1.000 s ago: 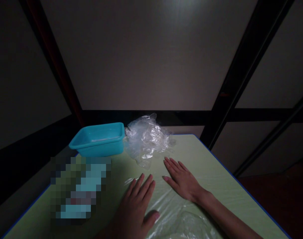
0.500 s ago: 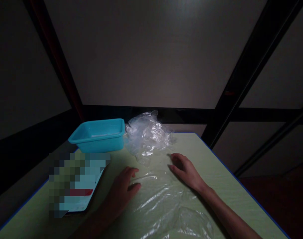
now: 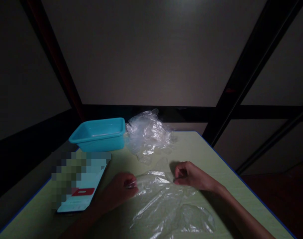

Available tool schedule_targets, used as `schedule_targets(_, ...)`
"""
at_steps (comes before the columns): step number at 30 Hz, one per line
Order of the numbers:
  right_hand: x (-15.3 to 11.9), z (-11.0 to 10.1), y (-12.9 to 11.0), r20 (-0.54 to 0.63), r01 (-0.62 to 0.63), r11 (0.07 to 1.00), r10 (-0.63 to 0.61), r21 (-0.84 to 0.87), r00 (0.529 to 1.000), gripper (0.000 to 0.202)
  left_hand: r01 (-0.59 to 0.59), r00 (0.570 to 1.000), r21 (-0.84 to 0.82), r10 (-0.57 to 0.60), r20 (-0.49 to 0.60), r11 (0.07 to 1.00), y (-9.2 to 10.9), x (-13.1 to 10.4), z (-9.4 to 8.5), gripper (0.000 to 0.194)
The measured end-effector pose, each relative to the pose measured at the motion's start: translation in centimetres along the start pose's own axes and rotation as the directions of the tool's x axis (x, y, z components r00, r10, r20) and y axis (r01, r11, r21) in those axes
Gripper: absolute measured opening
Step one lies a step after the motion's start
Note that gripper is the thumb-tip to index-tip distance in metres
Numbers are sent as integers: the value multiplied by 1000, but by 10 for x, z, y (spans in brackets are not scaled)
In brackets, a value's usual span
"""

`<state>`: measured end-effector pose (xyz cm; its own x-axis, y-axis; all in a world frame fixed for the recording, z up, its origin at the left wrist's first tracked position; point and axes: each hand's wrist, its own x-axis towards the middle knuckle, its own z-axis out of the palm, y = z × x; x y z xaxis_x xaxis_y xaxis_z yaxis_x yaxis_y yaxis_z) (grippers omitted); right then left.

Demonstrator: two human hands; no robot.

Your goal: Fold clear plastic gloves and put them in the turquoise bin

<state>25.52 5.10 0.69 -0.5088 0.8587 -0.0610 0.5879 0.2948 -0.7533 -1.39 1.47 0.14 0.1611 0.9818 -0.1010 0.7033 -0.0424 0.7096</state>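
A clear plastic sheet or bag (image 3: 163, 199) lies spread and wrinkled over the near middle of the table. My left hand (image 3: 123, 189) pinches its far left edge, which is lifted a little. On the other side, my right hand (image 3: 188, 174) has its thumb and fingers closed on the far right part of the same plastic. Farther back rests a crumpled heap of clear plastic (image 3: 148, 132), touched by neither hand.
A blue plastic basket (image 3: 101, 142) stands at the back left of the pale green table (image 3: 191, 146). In front of it lies a lit device (image 3: 88, 196), partly pixelated. Behind the table rises a grey panelled wall (image 3: 146, 59).
Both hands have closed from a spread pose onto the plastic. Its far edge has risen between them. The right hand has moved slightly nearer to me.
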Motion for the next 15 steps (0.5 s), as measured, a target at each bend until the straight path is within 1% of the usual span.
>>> schedule_targets(1, -1, -1, 0, 14, 8, 1000, -8, 12, 1000, 9, -6, 1000, -16, 6, 10, 1000, -5, 1, -2, 11)
schedule_targets(3, -2, -4, -1, -2, 40, 999, -40, 27, 999, 8, -22, 999, -58, 24, 29, 998, -13, 1, -8, 14)
schedule_targets(5, -3, -7, -2, -56, 68, 997, -65, 46, 996, 9, -20, 999, -73, 22, 25, 997, -17, 0, -15, 17)
schedule_targets(6, -3, -8, -3, -95, 73, 996, -67, 56, 993, 10, -8, 1000, -75, 8, 0, 997, -16, -1, -19, 19)
schedule_targets(8, -3, -9, -4, -189, 53, 995, -37, 82, 981, 15, 52, 998, -106, -55, -23, 993, -12, -2, -25, 25)
schedule_targets(10, 0, -7, -7, -282, 6, 990, 35, 142, 959, 21, 122, 991, -159, -129, -34, 980, -4, -1, -29, 33)
schedule_targets(11, 2, -6, -9, -316, -17, 982, 77, 187, 946, 24, 137, 987, -183, -149, -55, 974, 0, 0, -30, 36)
schedule_targets(13, 6, -6, -16, -373, -23, 958, 133, 285, 918, 29, 115, 982, -225, -145, -119, 968, 11, 2, -32, 40)
schedule_targets(14, 7, -8, -21, -412, 12, 945, 130, 325, 902, 31, 79, 978, -246, -122, -168, 966, 17, 3, -34, 41)
schedule_targets(15, 8, -10, -28, -463, 75, 933, 104, 352, 880, 30, 32, 970, -263, -94, -226, 964, 23, 3, -37, 41)
